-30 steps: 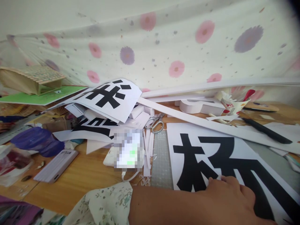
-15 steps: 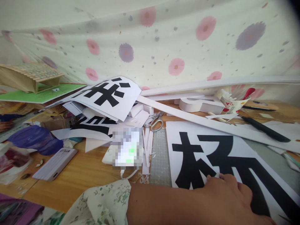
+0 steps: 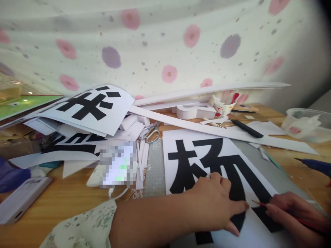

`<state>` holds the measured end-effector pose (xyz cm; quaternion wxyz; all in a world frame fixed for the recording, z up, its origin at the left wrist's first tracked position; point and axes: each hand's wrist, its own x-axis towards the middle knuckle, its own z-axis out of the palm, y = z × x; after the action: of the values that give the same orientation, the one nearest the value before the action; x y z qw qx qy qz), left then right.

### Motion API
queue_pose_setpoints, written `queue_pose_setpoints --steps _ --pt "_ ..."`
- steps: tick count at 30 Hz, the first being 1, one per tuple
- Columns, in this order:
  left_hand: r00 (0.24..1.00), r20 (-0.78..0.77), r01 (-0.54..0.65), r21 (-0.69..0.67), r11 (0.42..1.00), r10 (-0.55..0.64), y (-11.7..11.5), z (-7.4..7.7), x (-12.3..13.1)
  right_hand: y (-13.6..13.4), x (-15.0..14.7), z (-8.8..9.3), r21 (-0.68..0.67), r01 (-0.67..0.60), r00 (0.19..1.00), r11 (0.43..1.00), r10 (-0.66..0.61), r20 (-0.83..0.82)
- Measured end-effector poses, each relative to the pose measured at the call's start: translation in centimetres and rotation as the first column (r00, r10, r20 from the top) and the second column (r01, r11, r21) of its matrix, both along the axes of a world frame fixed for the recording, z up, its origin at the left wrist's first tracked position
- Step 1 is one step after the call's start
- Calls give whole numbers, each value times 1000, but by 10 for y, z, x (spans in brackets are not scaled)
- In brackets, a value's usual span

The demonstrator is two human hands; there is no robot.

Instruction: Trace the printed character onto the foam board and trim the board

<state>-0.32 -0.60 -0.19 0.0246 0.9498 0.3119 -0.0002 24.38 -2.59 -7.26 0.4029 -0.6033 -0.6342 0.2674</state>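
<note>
A white sheet with a large black character lies on the grey cutting mat. My left hand rests on this sheet, open, with thumb and fingers spread over the black strokes. To its right, my right hand is closed around a thin red pencil. The pencil's pointed tip is over the sheet, near the lower right black stroke. I cannot tell whether the tip touches the paper.
Behind lie scissors, paper strips, a long white strip and a black-handled tool. A lit phone, its screen blurred, and other character sheets are at left. A blue tool and clear tub stand right.
The view has turned to the right. My right hand with the red pencil has come into view, and my left hand now shows whole, its fingers spread on the sheet.
</note>
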Motion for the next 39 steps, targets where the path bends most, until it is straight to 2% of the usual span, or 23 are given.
queue_pose_setpoints --steps 2,4,7,10,13,20,30,39 --pt "1000 -17 1 28 1000 -1 0 3 0 -1 -8 11 -66 -16 999 998 14 -39" --pt "999 -48 12 28 1000 -10 0 6 1 -1 -16 21 25 68 992 997 -65 -107" --pt "993 -115 -12 20 1000 14 3 10 4 1 -22 32 52 88 988 995 -81 -130" --pt "989 -149 2 41 999 4 6 10 6 6 -20 38 -10 30 991 999 -31 -129" --pt "987 -161 10 43 999 -3 6 10 7 6 -19 38 -35 22 994 999 -26 -110" --pt "983 -183 -24 19 1000 27 5 13 8 3 -23 34 18 2 999 1000 -1 -40" --pt "989 -151 9 65 998 1 6 4 6 4 -24 37 25 -17 1000 1000 17 24" --pt "976 -218 12 65 998 3 6 14 12 4 -23 36 59 -35 998 998 31 61"
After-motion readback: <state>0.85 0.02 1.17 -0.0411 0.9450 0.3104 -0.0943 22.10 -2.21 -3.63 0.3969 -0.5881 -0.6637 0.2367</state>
